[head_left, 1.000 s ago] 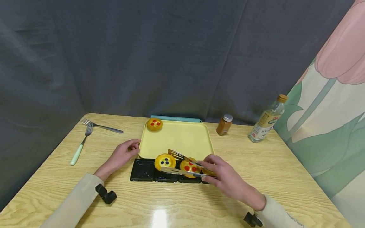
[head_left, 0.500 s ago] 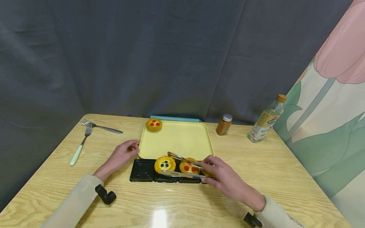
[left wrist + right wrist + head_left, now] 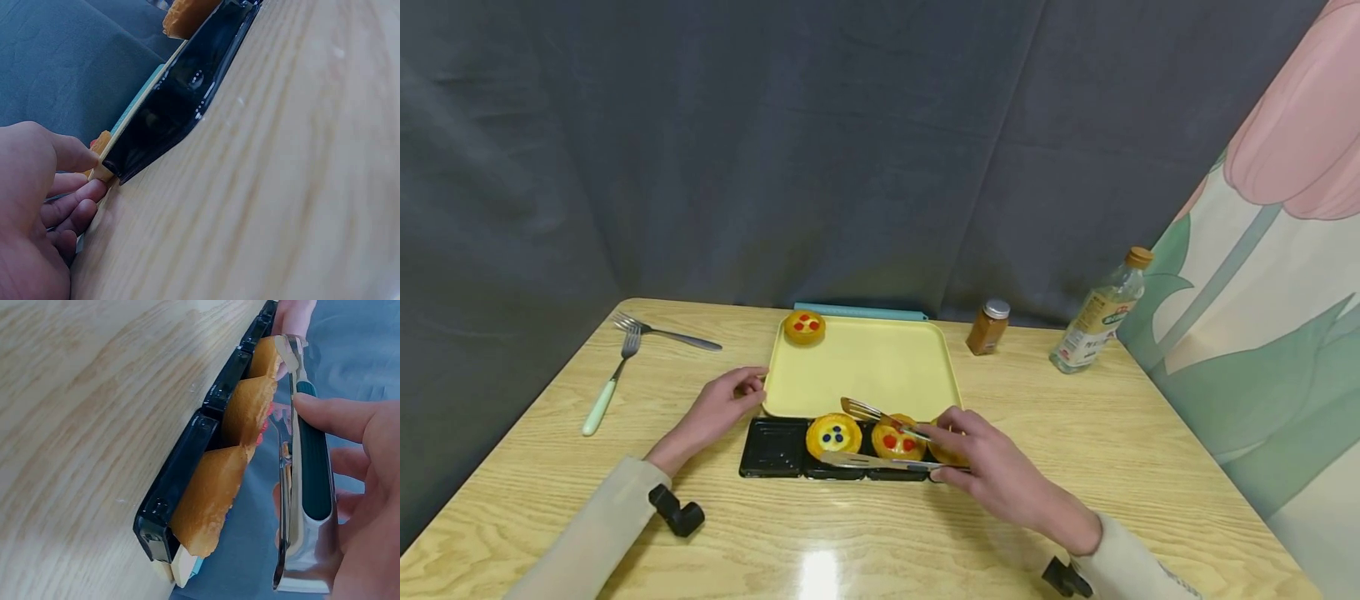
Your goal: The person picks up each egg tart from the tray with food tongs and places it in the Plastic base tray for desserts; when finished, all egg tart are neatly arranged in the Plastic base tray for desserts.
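Metal tongs (image 3: 880,462) gripped in my right hand (image 3: 996,467); left hand (image 3: 724,406) pinches the yellow tray (image 3: 868,367) edge. Looks like lining-up: tongs straddle blue-dotted tart (image 3: 833,434), lower centre of frame. Next needs gentle squeeze.

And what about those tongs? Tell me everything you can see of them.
The tongs look like shiny metal, with a dark green grip panel and a slotted tip on one arm. The right hand holds them, arms apart and tips angled down, over the black compartment tray and its tarts. Whether the tips touch a tart is unclear.
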`<action>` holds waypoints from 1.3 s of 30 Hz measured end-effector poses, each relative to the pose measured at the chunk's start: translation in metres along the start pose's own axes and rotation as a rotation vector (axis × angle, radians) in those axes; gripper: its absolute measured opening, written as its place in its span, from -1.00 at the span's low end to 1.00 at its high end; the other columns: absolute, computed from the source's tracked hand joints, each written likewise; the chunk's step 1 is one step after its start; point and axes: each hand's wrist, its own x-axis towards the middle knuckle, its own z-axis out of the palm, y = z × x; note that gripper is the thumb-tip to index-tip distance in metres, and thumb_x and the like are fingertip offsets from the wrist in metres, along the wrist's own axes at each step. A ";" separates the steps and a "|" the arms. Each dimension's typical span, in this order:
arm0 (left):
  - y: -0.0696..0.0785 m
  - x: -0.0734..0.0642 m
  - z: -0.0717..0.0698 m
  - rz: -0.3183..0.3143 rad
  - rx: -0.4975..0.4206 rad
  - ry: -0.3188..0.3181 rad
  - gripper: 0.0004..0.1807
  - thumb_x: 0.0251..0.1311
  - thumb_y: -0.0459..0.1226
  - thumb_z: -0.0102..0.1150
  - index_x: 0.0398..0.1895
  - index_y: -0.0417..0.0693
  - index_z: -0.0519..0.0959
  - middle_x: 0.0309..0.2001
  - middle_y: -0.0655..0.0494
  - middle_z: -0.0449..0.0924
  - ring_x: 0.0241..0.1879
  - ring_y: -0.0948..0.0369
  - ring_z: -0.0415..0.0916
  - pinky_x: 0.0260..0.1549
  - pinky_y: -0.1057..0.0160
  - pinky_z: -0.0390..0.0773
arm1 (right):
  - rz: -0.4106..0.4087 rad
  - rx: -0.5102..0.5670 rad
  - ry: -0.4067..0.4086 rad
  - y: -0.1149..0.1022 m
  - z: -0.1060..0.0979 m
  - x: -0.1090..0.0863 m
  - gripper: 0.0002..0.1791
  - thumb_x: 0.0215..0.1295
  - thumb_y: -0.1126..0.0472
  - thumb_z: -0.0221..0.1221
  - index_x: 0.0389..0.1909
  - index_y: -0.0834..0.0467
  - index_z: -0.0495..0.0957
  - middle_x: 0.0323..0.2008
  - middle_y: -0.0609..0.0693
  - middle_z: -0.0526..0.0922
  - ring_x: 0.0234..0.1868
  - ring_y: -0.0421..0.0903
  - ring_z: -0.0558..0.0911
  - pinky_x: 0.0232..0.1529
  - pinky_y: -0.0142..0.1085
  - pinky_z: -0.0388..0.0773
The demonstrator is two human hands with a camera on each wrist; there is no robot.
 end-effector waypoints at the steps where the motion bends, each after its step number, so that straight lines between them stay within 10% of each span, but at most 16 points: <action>1: 0.000 0.000 0.000 -0.001 -0.001 0.000 -0.57 0.41 -0.35 0.17 0.29 -0.34 0.48 -0.13 0.03 0.56 -0.13 0.10 0.46 -0.07 0.06 0.46 | 0.003 0.000 0.002 -0.001 0.000 0.000 -0.41 0.25 0.18 0.41 0.31 0.12 0.55 -0.04 -0.18 0.45 -0.13 -0.22 0.40 -0.19 -0.30 0.45; 39: -0.002 0.001 0.000 0.010 -0.011 0.000 -0.57 0.40 -0.36 0.17 0.28 -0.36 0.48 -0.14 0.02 0.57 -0.13 0.11 0.47 -0.07 0.06 0.46 | 0.087 -0.021 0.127 0.010 -0.010 0.060 -0.45 0.22 0.16 0.43 0.22 0.24 0.59 -0.16 0.06 0.49 -0.27 -0.11 0.39 -0.32 -0.24 0.41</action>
